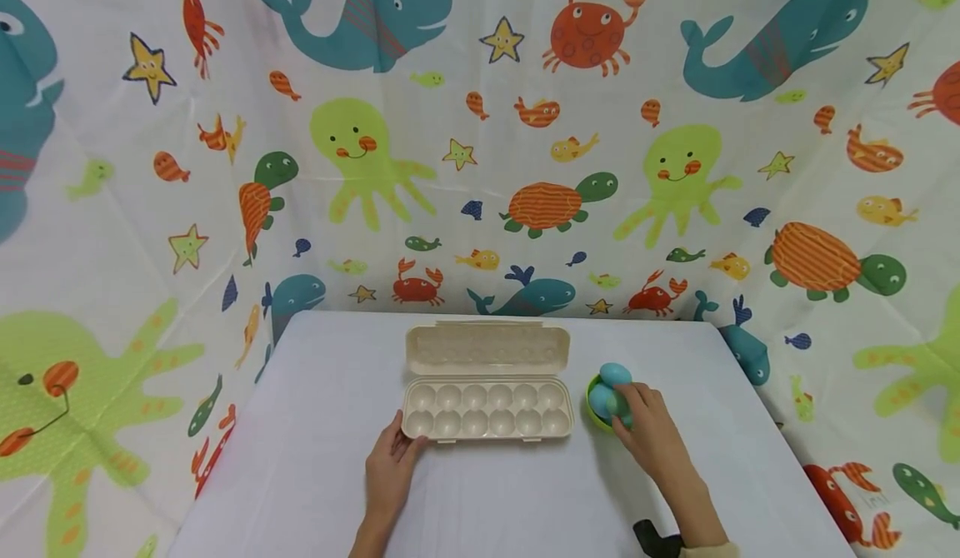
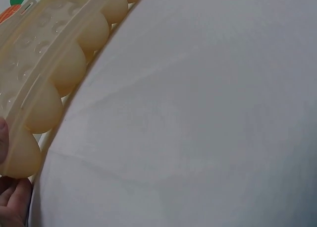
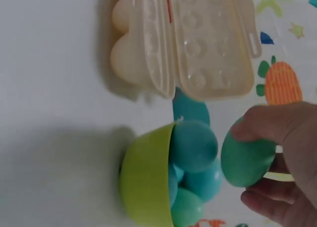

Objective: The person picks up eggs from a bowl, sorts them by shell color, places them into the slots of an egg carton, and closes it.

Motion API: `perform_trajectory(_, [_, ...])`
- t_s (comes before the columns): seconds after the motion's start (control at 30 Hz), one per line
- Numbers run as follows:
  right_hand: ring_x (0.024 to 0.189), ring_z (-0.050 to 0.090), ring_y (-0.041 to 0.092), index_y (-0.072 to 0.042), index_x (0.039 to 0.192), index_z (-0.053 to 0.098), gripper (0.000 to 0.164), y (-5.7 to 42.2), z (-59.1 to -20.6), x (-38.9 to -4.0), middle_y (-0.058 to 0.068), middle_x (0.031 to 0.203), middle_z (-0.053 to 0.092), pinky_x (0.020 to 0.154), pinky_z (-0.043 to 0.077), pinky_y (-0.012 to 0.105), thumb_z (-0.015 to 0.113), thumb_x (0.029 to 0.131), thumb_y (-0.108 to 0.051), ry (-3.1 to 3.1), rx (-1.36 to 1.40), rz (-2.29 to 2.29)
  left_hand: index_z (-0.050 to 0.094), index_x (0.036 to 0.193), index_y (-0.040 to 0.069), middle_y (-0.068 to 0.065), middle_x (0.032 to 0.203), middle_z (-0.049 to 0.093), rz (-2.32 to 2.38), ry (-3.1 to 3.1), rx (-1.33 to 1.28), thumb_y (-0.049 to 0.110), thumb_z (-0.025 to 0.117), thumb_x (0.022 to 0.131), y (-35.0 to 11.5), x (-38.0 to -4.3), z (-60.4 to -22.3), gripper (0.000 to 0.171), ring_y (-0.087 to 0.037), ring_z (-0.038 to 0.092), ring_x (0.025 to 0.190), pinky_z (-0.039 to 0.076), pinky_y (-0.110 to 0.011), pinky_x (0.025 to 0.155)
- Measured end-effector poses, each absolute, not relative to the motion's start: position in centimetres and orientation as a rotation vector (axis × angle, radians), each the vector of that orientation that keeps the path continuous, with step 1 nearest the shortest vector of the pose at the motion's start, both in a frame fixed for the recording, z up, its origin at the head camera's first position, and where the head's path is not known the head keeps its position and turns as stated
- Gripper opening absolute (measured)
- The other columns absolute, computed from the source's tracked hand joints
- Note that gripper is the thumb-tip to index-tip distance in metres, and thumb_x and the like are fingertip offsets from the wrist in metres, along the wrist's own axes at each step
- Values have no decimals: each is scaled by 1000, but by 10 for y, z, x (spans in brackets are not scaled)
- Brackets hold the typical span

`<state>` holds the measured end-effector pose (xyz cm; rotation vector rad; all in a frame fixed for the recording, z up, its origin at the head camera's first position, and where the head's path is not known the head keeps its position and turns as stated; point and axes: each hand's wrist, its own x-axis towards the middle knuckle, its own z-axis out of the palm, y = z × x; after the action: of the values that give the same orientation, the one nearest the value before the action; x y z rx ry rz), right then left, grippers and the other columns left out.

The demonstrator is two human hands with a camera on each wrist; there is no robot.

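A beige egg carton lies with its lid folded back and its cups bare. My left hand grips the carton's near left corner, thumb at the rim and fingers below. My right hand holds a green egg between thumb and fingers, just above a lime-green bowl. Several blue and green eggs fill that bowl, among them a blue egg at its rim. Part of the bowl is hidden behind the right hand in the head view.
A white cloth covers the table. Behind and beside it hangs a curtain printed with sea animals. A black strap sits at the right wrist. The bowl stands just right of the carton.
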<state>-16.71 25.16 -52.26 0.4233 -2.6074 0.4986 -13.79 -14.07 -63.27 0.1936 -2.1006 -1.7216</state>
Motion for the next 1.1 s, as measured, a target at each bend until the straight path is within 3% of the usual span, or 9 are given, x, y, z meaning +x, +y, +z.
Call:
perform_trajectory(0.2, [112,60,37,2,122,60,46,227,-516,-174,22,121,63,91,57,57,80,82,-10,-2655,335,674,49,140,-12,-32,132,59,-1699,-2109,208,2,79,82,-138,-134,-621,66,-43,62,119,54,-24,94])
perform_trajectory(0.3, [111,61,36,2,122,60,45,213,-514,-178,22,120,64,90,58,54,79,83,-12,-2635,347,733,50,140,-10,-32,132,60,-1754,-2088,236,4,80,82,-138,-133,-621,66,-42,62,120,55,-24,94])
perform_trajectory(0.43, [104,64,30,3,119,62,45,189,-516,-185,18,114,67,86,61,47,81,82,-14,-2565,403,772,51,139,-2,-28,134,61,-1818,-2071,264,16,83,82,-141,-136,-631,68,-38,63,122,54,-13,92])
perform_trajectory(0.57, [94,66,24,1,117,62,44,162,-525,-194,14,107,68,80,62,41,81,80,-15,-2483,465,828,52,138,-1,-27,135,61,-1809,-2096,292,21,83,82,-141,-135,-631,68,-37,63,123,54,-16,94])
perform_trajectory(0.9, [91,66,20,0,115,60,42,94,-540,-215,10,106,65,78,62,34,79,79,-10,-2347,682,1036,56,134,-5,-30,130,63,-1766,-2054,269,12,83,80,-140,-137,-632,62,-42,64,118,56,-18,91])
perform_trajectory(1.1, [93,64,19,1,118,61,40,60,-546,-220,9,110,62,79,61,29,74,82,-9,-2331,773,1145,57,133,-5,-29,131,63,-1762,-2054,255,12,84,79,-141,-134,-632,63,-38,65,118,56,-15,89])
